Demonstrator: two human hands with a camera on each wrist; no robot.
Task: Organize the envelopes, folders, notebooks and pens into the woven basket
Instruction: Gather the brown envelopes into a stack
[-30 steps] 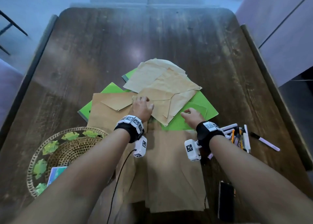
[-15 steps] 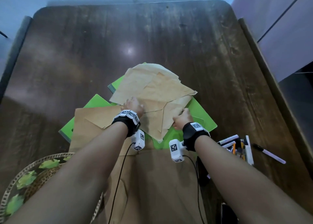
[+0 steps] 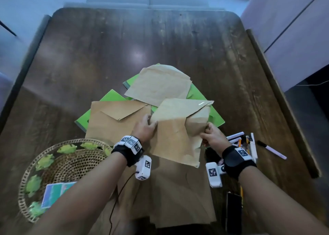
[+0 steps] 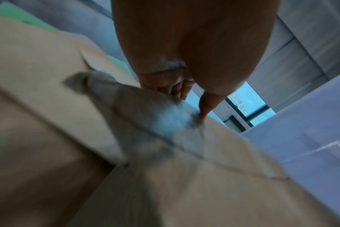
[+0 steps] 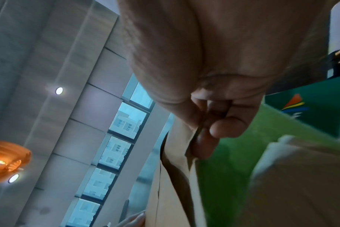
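Item in hand: a brown envelope (image 3: 176,128), raised off the pile at table centre, sagging between both hands.
Left hand (image 3: 143,128): fingers curled on the envelope's 9 o'clock edge, thumb on top.
Right hand (image 3: 211,137): fingers closed in a pinch on the 3 o'clock edge; the right wrist view showed thumb and fingertips (image 5: 226,126) clamping the paper.
Destination: woven basket (image 3: 67,165) stood at 8 o'clock, near the table's front edge, well apart from the held envelope.
Done so far: one item only, a blue-green booklet (image 3: 57,193), lay inside the basket.
Left on table, paper: a second envelope (image 3: 114,124) at 9 o'clock of the pile, a paler one (image 3: 158,87) at 12 o'clock, and large brown sheets (image 3: 178,195) at 6 o'clock.
Left on table, folders: green folders (image 3: 108,99) lay under the envelopes, corners showing.
Left on table, pens: a cluster of pens (image 3: 243,140) at 3 o'clock, plus a lone marker (image 3: 271,150) further out.
Judgement: task was at an early stage; most items were not yet stowed.
Obscured: the left forearm covered part of the basket; folder count could not be told; a dark flat object (image 3: 233,211) at 5 o'clock was unidentifiable.
Image quality: left wrist view was blurred, grip detail poor.
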